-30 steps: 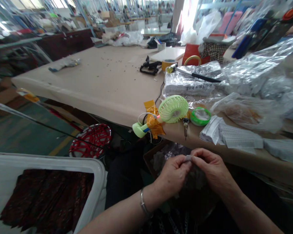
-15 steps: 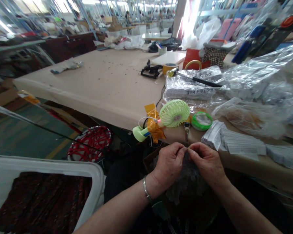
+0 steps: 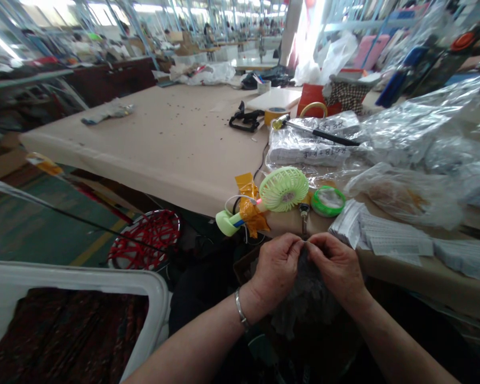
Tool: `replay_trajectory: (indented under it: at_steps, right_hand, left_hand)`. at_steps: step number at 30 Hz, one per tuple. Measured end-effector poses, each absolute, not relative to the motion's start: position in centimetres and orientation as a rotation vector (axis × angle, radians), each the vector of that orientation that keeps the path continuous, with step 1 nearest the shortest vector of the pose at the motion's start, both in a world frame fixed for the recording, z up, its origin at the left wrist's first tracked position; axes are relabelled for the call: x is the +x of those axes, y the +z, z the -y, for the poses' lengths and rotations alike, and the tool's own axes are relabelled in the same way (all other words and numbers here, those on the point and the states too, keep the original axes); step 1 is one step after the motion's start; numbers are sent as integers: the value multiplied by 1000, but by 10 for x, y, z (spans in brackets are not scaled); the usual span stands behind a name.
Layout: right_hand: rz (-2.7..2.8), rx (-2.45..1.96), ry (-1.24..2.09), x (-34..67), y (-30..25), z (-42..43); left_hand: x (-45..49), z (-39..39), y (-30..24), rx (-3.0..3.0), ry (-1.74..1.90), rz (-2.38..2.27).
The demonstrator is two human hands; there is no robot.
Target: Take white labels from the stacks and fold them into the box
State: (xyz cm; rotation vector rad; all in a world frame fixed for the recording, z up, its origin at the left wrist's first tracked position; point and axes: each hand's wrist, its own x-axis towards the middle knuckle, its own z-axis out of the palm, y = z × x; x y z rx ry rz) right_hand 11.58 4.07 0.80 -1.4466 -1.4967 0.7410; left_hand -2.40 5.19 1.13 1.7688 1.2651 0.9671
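Observation:
My left hand and my right hand meet fingertip to fingertip just below the table edge. Both pinch the top of a dark grey piece of fabric that hangs between them over my lap. A metal bracelet sits on my left wrist. Just above my fingers a small tool with a metal tip hangs off the table edge. A light green mini fan is taped there with orange tape.
The brown table carries stacks of white tags, clear plastic bags, a green tape roll and a black strap. A white bin with dark red fabric stands at lower left. A red woven stool is beneath the table.
My hands rose from lap level toward the table edge and drew closer together, with the fabric between them. In the last half second they hardly moved.

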Motion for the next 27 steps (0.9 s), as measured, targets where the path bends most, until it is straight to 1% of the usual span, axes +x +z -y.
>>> replay_trajectory:
  at_steps: [12, 15, 17, 19, 23, 25, 27]
  right_hand:
    - [1487, -1458, 726, 115, 6, -40]
    - [1543, -1447, 782, 118, 8, -30]
    - [1635, -1433, 733, 122, 15, -22]
    - [1761, -1402, 536, 131, 25, -21]
    - [1939, -1303, -3, 153, 49, -45]
    - [2008, -1353, -241, 162, 55, -65]
    - [2096, -1459, -390, 167, 55, -82]
  left_hand:
    - [-21, -56, 10, 1718, 999, -1275]
    - [-25, -49, 11, 1713, 971, -1282]
    - [-28, -44, 10, 1700, 951, -1304]
    - [-32, -40, 6, 1677, 929, -1327]
    - [-40, -40, -7, 1630, 932, -1351]
    - [-43, -41, -13, 1630, 942, -1376]
    - [-45, -41, -16, 1639, 929, -1401]
